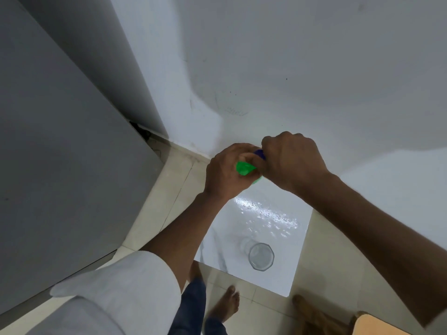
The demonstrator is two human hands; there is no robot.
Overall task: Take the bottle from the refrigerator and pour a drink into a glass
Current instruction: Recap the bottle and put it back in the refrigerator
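Note:
A green bottle (244, 168) with a blue cap (260, 154) is held in the air above a small white table (266, 213). My left hand (225, 172) is wrapped around the bottle's upper body and hides most of it. My right hand (290, 160) closes over the blue cap from the right. An empty clear glass (261, 256) stands upright on the table near its front edge, below and apart from both hands.
The grey refrigerator (60, 141) stands shut at the left, close to the table. A white wall (290, 68) runs behind. My bare feet (225, 303) stand on beige tiles. A wooden stool (362, 320) sits at the bottom right.

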